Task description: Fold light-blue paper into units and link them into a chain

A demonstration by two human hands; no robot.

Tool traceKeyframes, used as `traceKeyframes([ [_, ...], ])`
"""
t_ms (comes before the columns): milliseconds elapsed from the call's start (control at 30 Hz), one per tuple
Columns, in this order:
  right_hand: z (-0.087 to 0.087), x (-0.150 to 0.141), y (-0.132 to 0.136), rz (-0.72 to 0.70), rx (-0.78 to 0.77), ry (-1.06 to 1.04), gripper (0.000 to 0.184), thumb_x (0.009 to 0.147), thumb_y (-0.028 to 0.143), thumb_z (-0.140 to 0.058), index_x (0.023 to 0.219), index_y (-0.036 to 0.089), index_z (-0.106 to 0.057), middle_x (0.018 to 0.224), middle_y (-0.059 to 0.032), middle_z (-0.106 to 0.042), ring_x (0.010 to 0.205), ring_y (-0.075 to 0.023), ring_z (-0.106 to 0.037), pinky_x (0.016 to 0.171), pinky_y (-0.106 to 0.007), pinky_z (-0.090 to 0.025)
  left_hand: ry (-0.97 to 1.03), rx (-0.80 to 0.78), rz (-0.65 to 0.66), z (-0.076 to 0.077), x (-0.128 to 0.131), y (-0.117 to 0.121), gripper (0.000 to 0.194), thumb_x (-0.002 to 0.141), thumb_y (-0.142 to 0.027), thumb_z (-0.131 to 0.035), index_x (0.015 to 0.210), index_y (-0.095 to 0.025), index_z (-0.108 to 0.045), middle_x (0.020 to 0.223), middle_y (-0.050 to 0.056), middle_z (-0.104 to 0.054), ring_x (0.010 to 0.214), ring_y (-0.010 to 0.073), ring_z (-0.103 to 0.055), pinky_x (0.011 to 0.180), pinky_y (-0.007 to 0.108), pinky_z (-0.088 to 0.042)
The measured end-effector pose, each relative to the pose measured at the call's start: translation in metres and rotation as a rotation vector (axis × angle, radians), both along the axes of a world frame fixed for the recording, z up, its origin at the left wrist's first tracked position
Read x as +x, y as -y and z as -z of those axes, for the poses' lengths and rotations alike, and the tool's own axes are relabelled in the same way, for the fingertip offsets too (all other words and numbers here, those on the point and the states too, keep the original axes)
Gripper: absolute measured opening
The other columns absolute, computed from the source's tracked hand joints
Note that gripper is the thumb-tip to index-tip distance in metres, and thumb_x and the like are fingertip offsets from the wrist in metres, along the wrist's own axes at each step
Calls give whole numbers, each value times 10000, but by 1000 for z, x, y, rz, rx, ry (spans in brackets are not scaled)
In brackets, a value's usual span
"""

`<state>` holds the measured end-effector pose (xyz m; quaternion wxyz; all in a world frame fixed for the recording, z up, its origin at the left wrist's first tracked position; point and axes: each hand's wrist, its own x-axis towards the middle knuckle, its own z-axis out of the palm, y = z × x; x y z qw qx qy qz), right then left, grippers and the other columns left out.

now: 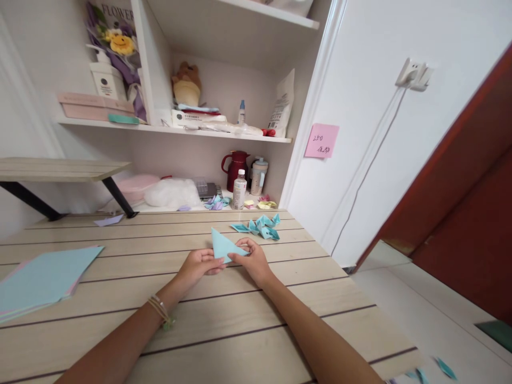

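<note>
A light blue paper, folded into a triangle, lies on the wooden table between both hands. My left hand pinches its lower left edge with closed fingers. My right hand grips its right corner, fingers curled over it. Several finished blue folded pieces sit in a small pile just beyond the hands. A stack of pastel paper sheets, blue on top, lies at the table's left edge.
A small lilac paper scrap lies near the black bracket of a raised shelf. Behind the table are a red jug, a bottle and more folded papers. A pink note hangs on the wall.
</note>
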<state>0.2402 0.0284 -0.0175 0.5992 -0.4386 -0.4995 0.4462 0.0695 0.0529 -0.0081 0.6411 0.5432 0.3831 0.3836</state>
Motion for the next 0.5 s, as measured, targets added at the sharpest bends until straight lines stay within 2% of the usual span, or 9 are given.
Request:
traceKeyframes([
  [67,1,-1,0,5,-25,-75,445,507,281,-760,855,193,-495,595,41,-584,503,-123,-550,531,-256,-463,-2,2,-17,0,2,0,286,553,-272,-769,757,-101,-666,737,118,-713,709,210,-677,667,277,-537],
  [167,4,-2,-1,3,-57,-137,527,489,289,-769,911,196,-468,612,33,-603,524,-143,-590,562,-295,-510,-44,1,1,-1,3,0,283,570,-271,-757,773,-97,-665,754,122,-714,691,202,-679,626,250,-533],
  [333,4,-1,-1,11,-80,-123,534,468,289,-782,895,183,-480,597,43,-600,507,-138,-600,545,-289,-533,-148,6,69,-3,1,1,344,585,-307,-742,838,-89,-660,758,121,-715,683,194,-677,615,244,-525],
  [500,1,-1,0,32,-93,-96,515,469,283,-784,883,176,-497,492,79,-549,452,-124,-574,510,-267,-524,-206,24,145,-3,-2,0,314,562,-318,-753,773,-102,-666,733,107,-717,708,193,-672,649,256,-519],
])
